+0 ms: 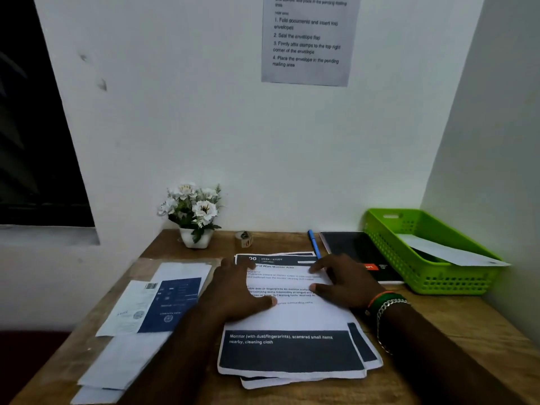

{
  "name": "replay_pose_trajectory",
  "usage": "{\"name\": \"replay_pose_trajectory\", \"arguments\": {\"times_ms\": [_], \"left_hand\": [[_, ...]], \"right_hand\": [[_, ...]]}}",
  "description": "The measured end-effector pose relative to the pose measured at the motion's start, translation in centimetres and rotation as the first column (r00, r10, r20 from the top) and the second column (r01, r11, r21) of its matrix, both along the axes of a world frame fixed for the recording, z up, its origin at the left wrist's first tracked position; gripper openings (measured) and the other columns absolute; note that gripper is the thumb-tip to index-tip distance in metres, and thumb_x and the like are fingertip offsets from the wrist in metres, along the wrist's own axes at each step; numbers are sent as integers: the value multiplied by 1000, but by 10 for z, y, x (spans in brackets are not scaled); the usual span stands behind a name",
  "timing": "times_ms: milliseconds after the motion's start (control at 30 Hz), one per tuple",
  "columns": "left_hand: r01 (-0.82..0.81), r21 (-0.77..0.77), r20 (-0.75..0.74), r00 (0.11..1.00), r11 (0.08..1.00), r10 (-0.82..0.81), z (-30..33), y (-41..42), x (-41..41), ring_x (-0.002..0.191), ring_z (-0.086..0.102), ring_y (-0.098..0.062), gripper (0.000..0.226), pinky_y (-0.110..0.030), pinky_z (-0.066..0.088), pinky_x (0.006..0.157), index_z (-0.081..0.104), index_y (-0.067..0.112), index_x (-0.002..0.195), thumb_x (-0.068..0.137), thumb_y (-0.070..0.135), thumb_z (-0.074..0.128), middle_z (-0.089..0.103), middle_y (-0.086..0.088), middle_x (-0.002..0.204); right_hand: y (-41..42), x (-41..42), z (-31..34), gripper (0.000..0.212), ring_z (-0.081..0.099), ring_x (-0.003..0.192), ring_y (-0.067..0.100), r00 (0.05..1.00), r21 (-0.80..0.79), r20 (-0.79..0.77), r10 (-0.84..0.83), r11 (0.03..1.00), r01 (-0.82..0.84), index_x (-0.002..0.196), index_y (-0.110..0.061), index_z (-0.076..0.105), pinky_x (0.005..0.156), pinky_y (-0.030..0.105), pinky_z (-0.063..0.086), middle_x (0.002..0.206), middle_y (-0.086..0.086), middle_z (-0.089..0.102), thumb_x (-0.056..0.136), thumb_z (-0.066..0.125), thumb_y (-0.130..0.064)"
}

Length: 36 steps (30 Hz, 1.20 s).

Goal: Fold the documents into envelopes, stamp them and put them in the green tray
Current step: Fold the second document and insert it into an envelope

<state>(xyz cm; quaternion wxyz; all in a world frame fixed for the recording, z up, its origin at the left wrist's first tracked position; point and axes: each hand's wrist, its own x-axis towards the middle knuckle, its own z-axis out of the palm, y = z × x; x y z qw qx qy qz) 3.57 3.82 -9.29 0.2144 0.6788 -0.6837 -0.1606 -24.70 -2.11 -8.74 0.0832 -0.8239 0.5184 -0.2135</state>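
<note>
A stack of printed documents (292, 346) lies in the middle of the wooden desk (455, 317), the top sheet showing black header and footer bands. My left hand (233, 290) rests flat on its left side, fingers spread. My right hand (342, 285) rests flat on its upper right part, a bracelet on the wrist. White envelopes (125, 361) lie at the left under a blue and white sheet (163, 305). The green tray (423, 276) stands at the right with one white envelope (450, 251) in it. A small roll, perhaps of stamps (244, 238), sits at the back.
A white pot of artificial flowers (194, 214) stands at the back left against the wall. A blue pen (314, 244) and a black notebook (353, 249) lie between the documents and the tray. An instruction sheet (306, 39) hangs on the wall.
</note>
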Motion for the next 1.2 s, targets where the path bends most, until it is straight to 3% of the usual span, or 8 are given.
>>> {"name": "replay_pose_trajectory", "arguments": {"times_ms": [100,233,533,667,800,967,1067,1200], "left_hand": [[8,27,6,1000,1000,-8,-1,-1,-2,145,31,-21,115,-36,30,117,26,41,153,56,82,71,26,0,158],[8,77,46,999,997,-11,-5,-4,-6,155,12,-25,119,-42,21,124,15,45,157,57,88,63,12,-3,168],[-17,24,123,992,1000,14,-9,-7,-13,149,21,-23,104,-38,24,121,39,34,149,62,87,61,29,-1,161],[-11,9,139,990,1000,10,-10,-5,-16,146,26,-23,107,-38,26,120,40,32,147,60,91,55,34,0,158],[-3,-9,157,988,1000,4,-9,-5,-18,145,28,-22,106,-38,25,121,40,31,147,61,92,53,36,0,156],[28,0,144,989,1000,-27,-9,-6,-12,148,27,-19,111,-40,24,122,35,34,151,59,94,54,33,4,161],[36,20,133,990,999,-39,-6,-6,-8,150,23,-19,114,-40,20,124,33,36,151,56,94,56,29,4,162],[28,28,142,989,999,-32,-4,-6,-8,146,30,-19,112,-41,22,122,40,38,143,49,97,51,33,2,156]], "right_hand": [[-1,-2,-4,37,54,103,8,999,-4,3,36,999,-36,111,-47,63,96,39,47,108,-18,61,77,71,-60],[-3,0,-3,53,49,118,14,997,-6,-80,16,1000,-17,125,-43,56,102,42,44,129,-20,55,79,65,-69],[-3,2,2,63,44,127,20,982,-39,-141,-123,992,119,133,-41,51,102,46,39,138,-16,55,82,54,-76],[1,1,4,58,47,121,19,987,-38,-108,-122,992,118,128,-42,55,100,43,40,126,-15,61,81,57,-74],[3,-1,7,48,59,97,12,996,-25,-34,-81,996,80,114,-36,66,88,33,48,88,-19,58,79,65,-70],[7,0,10,33,63,81,7,990,-14,84,-114,993,116,103,-24,71,77,28,52,86,-8,68,82,77,-49],[11,0,13,32,63,83,9,988,-3,23,-152,988,152,100,-26,68,71,24,45,86,-9,67,81,78,-50],[21,2,17,32,60,92,13,985,41,-59,-165,985,168,97,-31,63,77,25,46,94,-5,66,80,77,-54]]}}
